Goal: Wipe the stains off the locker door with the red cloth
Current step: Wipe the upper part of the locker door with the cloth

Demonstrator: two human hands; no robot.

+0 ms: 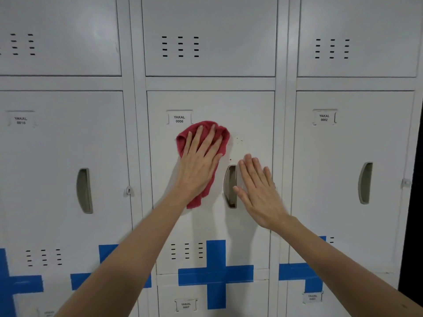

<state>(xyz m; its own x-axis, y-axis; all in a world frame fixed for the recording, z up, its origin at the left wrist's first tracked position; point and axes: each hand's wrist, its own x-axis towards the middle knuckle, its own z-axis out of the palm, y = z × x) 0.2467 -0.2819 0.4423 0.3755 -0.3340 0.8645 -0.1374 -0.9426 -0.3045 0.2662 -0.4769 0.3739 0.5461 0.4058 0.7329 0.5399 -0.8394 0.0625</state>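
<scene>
The grey locker door (249, 106) labelled YAKAL 0006 fills the middle of the view. My left hand (200, 160) lies flat with fingers spread on the red cloth (226, 136), pressing it against the door just below the label. Small brown stains (238, 139) speckle the door just right of the cloth. My right hand (258, 191) rests flat and open on the door, right beside the recessed handle (230, 186), holding nothing.
Similar grey lockers stand left (61, 156) and right (350, 156), with more doors above and below. Blue tape crosses (216, 274) mark the lower doors. A dark gap (414, 202) runs along the far right edge.
</scene>
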